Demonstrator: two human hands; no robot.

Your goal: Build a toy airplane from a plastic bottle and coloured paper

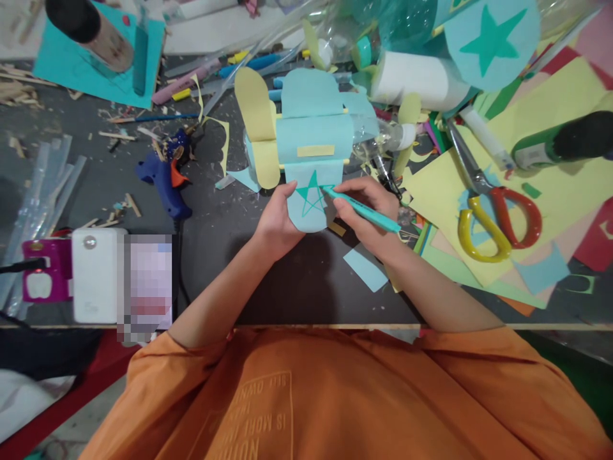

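A paper-covered bottle plane [311,131] in light blue with yellow wings lies on the dark table [225,255]. Its near blue wing [311,204] carries a teal star outline. My left hand [278,220] pinches that wing's left edge, fingers closed on it. Gripped in my right hand [368,214] is a teal marker [364,211], its tip resting on the star's right side.
A blue glue gun [165,182] lies left of the plane. Scissors [493,211] with red and yellow handles rest on coloured paper sheets [565,191] at the right. A white power bank [93,275] sits at the near left edge. Paper scraps [364,268] and wood chips litter the table.
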